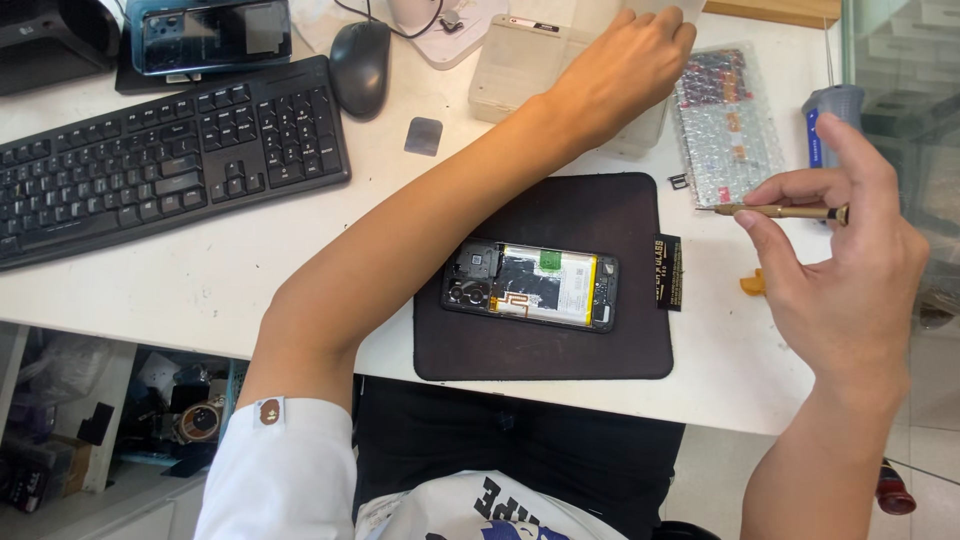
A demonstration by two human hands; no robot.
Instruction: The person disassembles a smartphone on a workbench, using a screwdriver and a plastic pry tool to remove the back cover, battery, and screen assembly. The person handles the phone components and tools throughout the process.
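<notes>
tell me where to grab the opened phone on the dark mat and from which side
Probably by its two long edges, near the middle, coming down from above. The opened phone lies flat on the dark mat with battery and boards facing up, so fingers should stay off that face; the near long edge is unobstructed.

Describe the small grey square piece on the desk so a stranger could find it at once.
Start at the black keyboard on the white desk. Just past its right end, below the black mouse, lies the grey square piece. It alone is flat, loose and rounded-cornered, lying apart on bare desk.
</notes>
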